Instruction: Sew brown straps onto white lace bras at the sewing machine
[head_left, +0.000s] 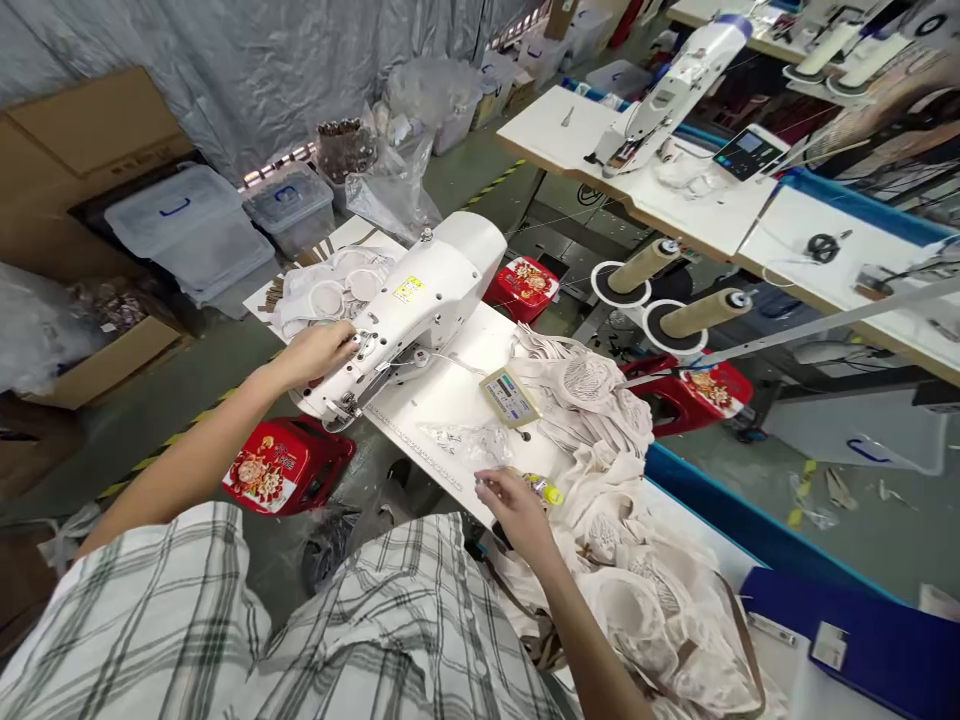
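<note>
One red stool (259, 468) stands at the left near the bench (450, 395), below the left hand (322, 352), whose fingertips touch the head of the white sewing machine (442, 275); whether this grip is closed on any part cannot be determined. The sewing machine is mounted on the bench, left of a clear plastic bag (480, 442) and a control panel (510, 396). The right hand (516, 505), fingers bent, grip closure indeterminate, is near the bag, just beside a yellow-capped bottle (553, 494) and pale garments (622, 600).
</note>
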